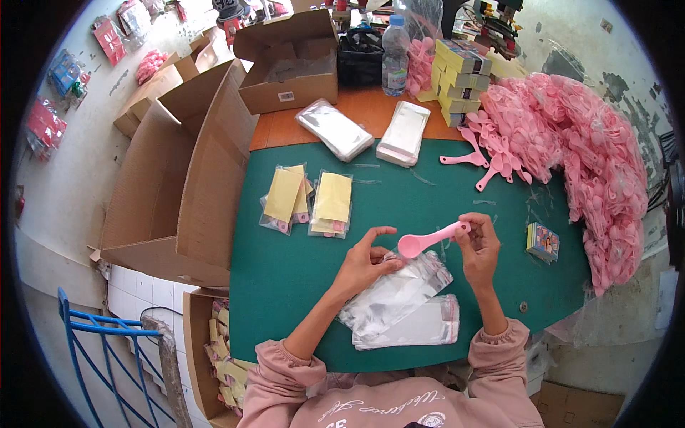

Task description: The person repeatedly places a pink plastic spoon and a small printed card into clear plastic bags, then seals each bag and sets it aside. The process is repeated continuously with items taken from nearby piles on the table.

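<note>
My right hand (480, 250) pinches the handle end of a pink measuring spoon (427, 241), its round bowl pointing left. Below the bowl, my left hand (367, 264) grips the edge of a clear plastic bag (389, 296) near its mouth, thumb on the film and index finger raised. The left hand's other fingers are partly hidden. This bag lies slantwise over a stack of clear bags (421, 324) on the green table mat (285, 307). Farther off lie packed bags with yellow cards, one pile (284, 196) beside another (332, 200).
Loose pink spoons (499, 164) and a large heap of bagged pink spoons (571, 135) cover the right side. A small stack of cards (543, 242) lies nearby. Bag bundles (404, 133), a water bottle (394, 57) and card stacks (460, 82) stand behind; a cardboard box (214, 178) is left.
</note>
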The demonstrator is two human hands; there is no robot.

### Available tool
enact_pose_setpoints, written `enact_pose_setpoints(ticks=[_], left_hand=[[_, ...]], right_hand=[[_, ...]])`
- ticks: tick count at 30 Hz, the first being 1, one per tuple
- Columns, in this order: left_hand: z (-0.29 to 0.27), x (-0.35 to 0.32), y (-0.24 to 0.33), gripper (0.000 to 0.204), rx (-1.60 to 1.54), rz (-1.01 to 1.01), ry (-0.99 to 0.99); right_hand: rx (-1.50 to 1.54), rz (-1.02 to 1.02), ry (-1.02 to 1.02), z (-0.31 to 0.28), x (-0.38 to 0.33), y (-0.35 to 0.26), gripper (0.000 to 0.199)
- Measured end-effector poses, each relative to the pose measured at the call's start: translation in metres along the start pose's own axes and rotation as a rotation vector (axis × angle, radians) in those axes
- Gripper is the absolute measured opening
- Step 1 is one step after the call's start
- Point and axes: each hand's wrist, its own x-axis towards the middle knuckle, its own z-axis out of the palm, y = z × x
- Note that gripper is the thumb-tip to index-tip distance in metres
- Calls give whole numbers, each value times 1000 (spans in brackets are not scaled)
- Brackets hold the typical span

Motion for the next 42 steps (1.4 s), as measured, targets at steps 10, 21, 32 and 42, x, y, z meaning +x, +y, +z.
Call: enact_pose_setpoints(ticks=[10, 21, 32, 42], left_hand=[[1, 3, 5, 46, -179, -54, -10], [10, 11, 5, 38, -209, -68, -183], [-2, 33, 15, 36, -179, -84, -380], [1, 34, 33, 27, -81, 2, -115]], right_hand=[[-7, 7, -16, 1, 1, 0, 17], [-17, 85, -156, 6, 2, 2, 21], [64, 136, -205, 8, 11, 0, 26], [-709, 30, -123, -100, 37, -25, 39]])
